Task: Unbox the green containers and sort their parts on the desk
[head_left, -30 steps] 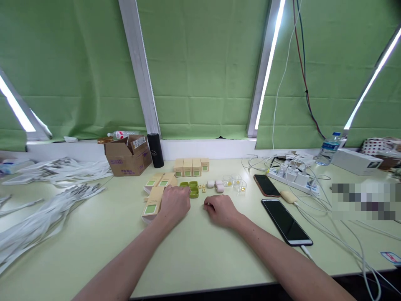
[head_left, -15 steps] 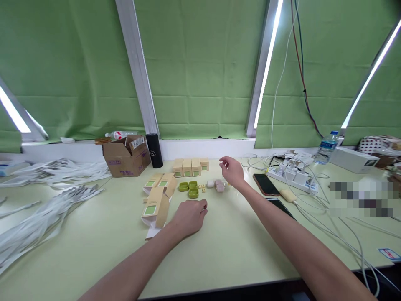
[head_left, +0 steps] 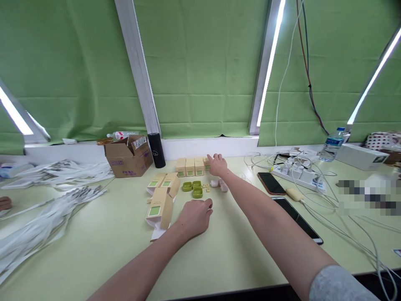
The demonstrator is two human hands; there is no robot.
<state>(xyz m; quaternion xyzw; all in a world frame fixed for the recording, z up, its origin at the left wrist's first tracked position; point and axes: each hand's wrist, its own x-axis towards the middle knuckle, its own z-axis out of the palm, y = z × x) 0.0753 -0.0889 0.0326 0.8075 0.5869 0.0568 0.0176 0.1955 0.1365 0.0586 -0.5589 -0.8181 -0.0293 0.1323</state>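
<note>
My left hand [head_left: 196, 217] rests on the table with its fingers curled closed. Whatever may be inside it is hidden. Further back, my right hand [head_left: 218, 165] reaches to the right end of a row of small tan boxes [head_left: 190, 167], fingers apart and forefinger stretched toward the last box [head_left: 206, 163]. I cannot tell whether it touches that box. Between the hands lie several small green square trays [head_left: 197, 192], tiny yellowish pieces [head_left: 207, 190], a white cylindrical piece [head_left: 214, 183] and pale pink pieces [head_left: 223, 186]. Left of them are opened tan boxes [head_left: 160, 207] with flaps out.
A brown carton [head_left: 127, 161] and a black cylinder [head_left: 156, 150] stand at the back left. White straps [head_left: 59, 221] cover the left side, where another person's hand [head_left: 5, 203] shows. Phones [head_left: 296, 217], a power strip [head_left: 299, 177] and cables lie right; a water bottle [head_left: 332, 145] stands behind.
My right hand has moved left from above the pink pieces to the row of boxes. My left hand stays closed on the table. Another person's hand has appeared at the left edge.
</note>
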